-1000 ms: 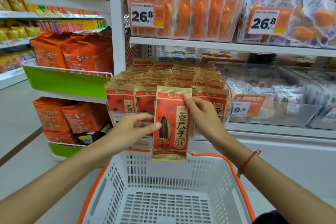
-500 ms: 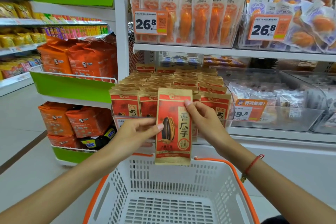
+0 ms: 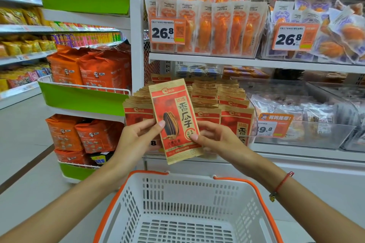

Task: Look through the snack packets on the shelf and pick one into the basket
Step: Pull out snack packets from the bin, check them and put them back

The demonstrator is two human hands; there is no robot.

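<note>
I hold one red and tan sunflower seed packet (image 3: 173,116) upright, tilted slightly left, in front of the shelf. My left hand (image 3: 136,136) pinches its left edge with the thumb on the front. My right hand (image 3: 217,138) pinches its lower right edge. Behind it, several matching packets (image 3: 227,104) stand in rows in a clear bin on the shelf. A white basket with orange rim (image 3: 262,195) hangs below my hands, with nothing seen inside it.
Orange snack packs (image 3: 217,25) and price tags reading 26.8 (image 3: 166,30) fill the upper shelf. A clear bin of pale packets (image 3: 296,110) stands to the right. Orange bags (image 3: 88,67) sit in green-fronted racks on the left, beside an aisle floor.
The packet has risen and tilted left. My right hand slid from its upper right edge down to the lower right edge. The view shifted so the basket sits lower.
</note>
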